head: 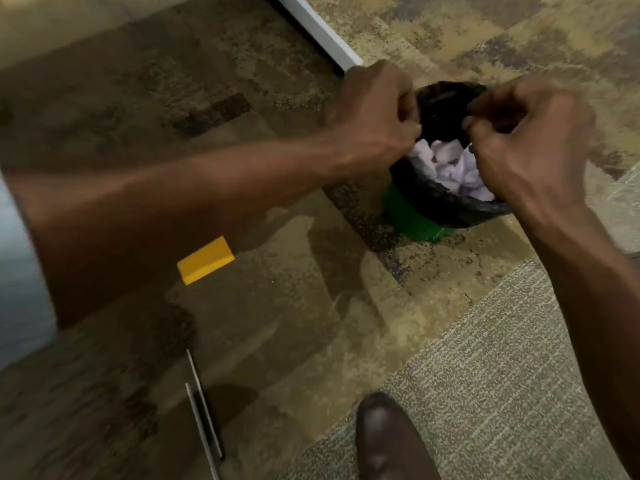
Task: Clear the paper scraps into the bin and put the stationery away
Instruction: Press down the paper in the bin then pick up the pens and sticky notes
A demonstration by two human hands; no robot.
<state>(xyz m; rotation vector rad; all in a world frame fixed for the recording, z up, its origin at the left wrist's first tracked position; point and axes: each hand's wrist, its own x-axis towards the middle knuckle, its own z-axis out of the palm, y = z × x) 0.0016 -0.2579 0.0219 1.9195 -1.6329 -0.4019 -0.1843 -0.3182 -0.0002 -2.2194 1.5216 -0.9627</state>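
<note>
Centrally, a small green waste bin (412,220) was shown standing on the patterned carpet (242,109), lined with a black plastic bag (446,202) whose edge was folded over the rim. Crumpled white paper scraps (450,168) were seen lying inside the bin, filling the near part of its opening. The left hand (375,112) was held at the bin's left rim with its fingers curled tightly inward; whether the liner's edge was pinched between them could not be told. The right hand (530,143) was held at the bin's right rim, likewise curled into a loose fist directly above the paper, and any grasp on liner or paper could not be made out through the blur. Both forearms were extended toward the bin from the near side. A yellow rectangular block (206,259), possibly a pad of sticky notes, was observed lying flat on the carpet well to the left of the bin and nearer the viewer, just beside the left forearm. A thin metal strip (204,410), perhaps a ruler, was seen lying on the carpet nearer still than the block. A dark brown shoe (388,441) was visible on the carpet on the near side of the bin. A white straight edge (318,29) was seen running beyond the bin, to its left.
</note>
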